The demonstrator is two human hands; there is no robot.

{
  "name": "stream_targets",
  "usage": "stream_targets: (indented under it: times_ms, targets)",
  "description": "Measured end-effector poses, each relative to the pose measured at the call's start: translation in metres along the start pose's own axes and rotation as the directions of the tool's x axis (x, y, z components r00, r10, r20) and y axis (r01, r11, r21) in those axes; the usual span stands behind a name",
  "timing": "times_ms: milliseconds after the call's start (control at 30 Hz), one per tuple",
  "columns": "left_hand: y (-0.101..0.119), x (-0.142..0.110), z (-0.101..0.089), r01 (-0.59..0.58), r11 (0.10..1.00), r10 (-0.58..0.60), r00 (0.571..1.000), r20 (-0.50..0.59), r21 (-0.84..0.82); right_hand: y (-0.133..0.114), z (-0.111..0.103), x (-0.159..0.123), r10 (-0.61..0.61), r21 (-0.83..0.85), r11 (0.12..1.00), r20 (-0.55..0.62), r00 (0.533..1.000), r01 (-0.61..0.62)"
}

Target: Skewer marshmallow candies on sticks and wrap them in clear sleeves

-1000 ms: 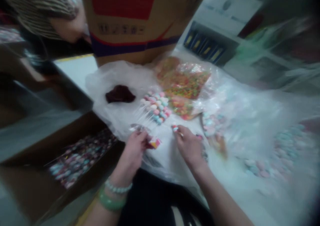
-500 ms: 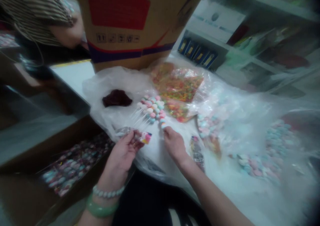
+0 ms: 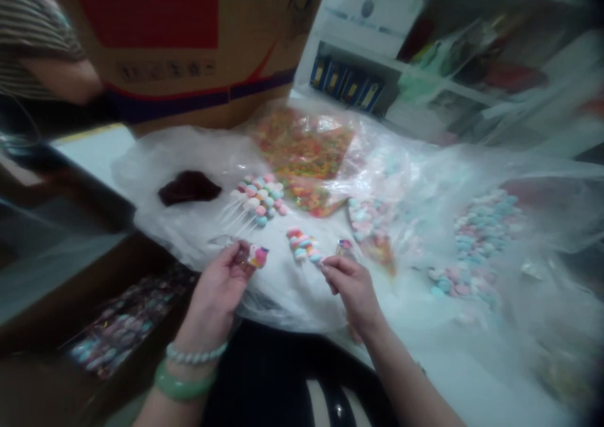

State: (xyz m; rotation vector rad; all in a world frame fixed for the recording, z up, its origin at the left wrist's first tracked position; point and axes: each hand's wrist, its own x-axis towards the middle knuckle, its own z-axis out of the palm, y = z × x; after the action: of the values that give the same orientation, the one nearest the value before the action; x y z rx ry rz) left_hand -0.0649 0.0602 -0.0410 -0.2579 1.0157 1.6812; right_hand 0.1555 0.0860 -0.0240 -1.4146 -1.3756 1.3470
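The left hand point(image 3: 218, 292) is curled and grasps a small clear plastic wrapper point(image 3: 238, 252) with a pink printed label between thumb and fingers. A white beaded bracelet point(image 3: 195, 353) and a green jade-like bangle point(image 3: 184, 380) circle that wrist. The right hand point(image 3: 353, 292) is half-closed, its thumb and forefinger pinched together. Its fingertips point(image 3: 330, 265) lie at the end of a short row of pink, white and blue marshmallow candies point(image 3: 302, 244), but the blur hides whether they grip anything. A tiny printed packet point(image 3: 345, 246) lies just beyond them.

Both hands work over a crumpled clear plastic sheet point(image 3: 292, 304). On it lie a cluster of pastel marshmallow candies on thin white sticks point(image 3: 257, 199) and a dark maroon cloth point(image 3: 189, 188). Further out are a clear bag of multicoloured small candies point(image 3: 302, 144) and a loose heap of pastel candies point(image 3: 476, 244). An open brown cardboard box of wrapped candy sticks point(image 3: 127, 326) sits to the left. Behind stand a large printed cardboard carton point(image 3: 165, 49) and a white shelf point(image 3: 349, 81). A co-worker's striped sleeve point(image 3: 38, 43) shows at the upper left.
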Motion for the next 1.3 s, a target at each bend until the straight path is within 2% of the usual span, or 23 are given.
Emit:
stream_targets:
  times_ms: [100, 167, 267, 333, 400, 467, 533, 567, 600, 700, 833, 1000, 1100, 1233, 1300]
  targets:
    - [0.003, -0.002, 0.009, -0.061, 0.985, 0.052, 0.997, 0.059, 0.161, -0.001, -0.007, 0.008, 0.018, 0.097, 0.995, 0.004, 1.000, -0.018]
    - [0.005, 0.000, 0.016, -0.093, 0.971, 0.085, 0.995, 0.044, 0.220, 0.001, -0.012, 0.012, 0.029, 0.148, 0.989, 0.019, 0.999, -0.031]
    - [0.002, 0.006, 0.029, -0.139, 0.950, 0.127, 0.990, 0.060, 0.280, 0.007, -0.020, 0.012, 0.038, 0.092, 0.995, 0.025, 0.999, -0.040]
    - [-0.003, 0.012, 0.039, -0.228, 0.899, 0.185, 0.972, 0.148, 0.374, 0.012, -0.025, 0.011, 0.033, 0.030, 0.999, -0.024, 0.999, -0.032]
    - [-0.011, 0.020, 0.052, -0.397, 0.756, 0.295, 0.917, 0.270, 0.521, 0.016, -0.029, 0.009, 0.049, 0.041, 0.998, -0.064, 0.997, -0.046]
    - [-0.020, 0.032, 0.066, -0.569, 0.490, 0.396, 0.820, 0.413, 0.660, 0.020, -0.032, 0.008, 0.099, 0.105, 0.990, -0.063, 0.993, -0.092]
    - [-0.029, 0.046, 0.081, -0.634, 0.229, 0.422, 0.748, 0.512, 0.738, 0.024, -0.035, 0.007, 0.147, 0.147, 0.979, -0.047, 0.988, -0.139]
    - [-0.032, 0.054, 0.089, -0.627, 0.155, 0.415, 0.743, 0.526, 0.763, 0.026, -0.036, 0.007, 0.164, 0.153, 0.976, -0.042, 0.986, -0.156]
    - [-0.035, 0.062, 0.096, -0.603, 0.119, 0.402, 0.755, 0.517, 0.789, 0.027, -0.038, 0.007, 0.174, 0.154, 0.974, -0.036, 0.984, -0.167]
    - [-0.043, 0.081, 0.116, -0.539, 0.091, 0.373, 0.798, 0.473, 0.838, 0.030, -0.042, 0.009, 0.183, 0.153, 0.972, -0.014, 0.983, -0.179]
    - [-0.047, 0.090, 0.127, -0.526, 0.026, 0.353, 0.800, 0.485, 0.850, 0.034, -0.050, 0.012, 0.201, 0.191, 0.961, 0.014, 0.979, -0.200]
    - [-0.046, 0.088, 0.123, -0.573, -0.053, 0.302, 0.771, 0.560, 0.818, 0.037, -0.054, 0.014, 0.196, 0.256, 0.946, 0.034, 0.980, -0.198]
    - [-0.042, 0.086, 0.119, -0.598, -0.070, 0.268, 0.760, 0.593, 0.798, 0.035, -0.053, 0.011, 0.186, 0.260, 0.947, 0.039, 0.982, -0.190]
    - [-0.033, 0.078, 0.114, -0.652, -0.051, 0.266, 0.721, 0.639, 0.757, 0.030, -0.049, 0.002, 0.163, 0.248, 0.954, 0.040, 0.986, -0.168]
    - [-0.028, 0.067, 0.107, -0.666, 0.005, 0.263, 0.721, 0.641, 0.746, 0.027, -0.047, -0.002, 0.148, 0.216, 0.964, 0.051, 0.988, -0.156]
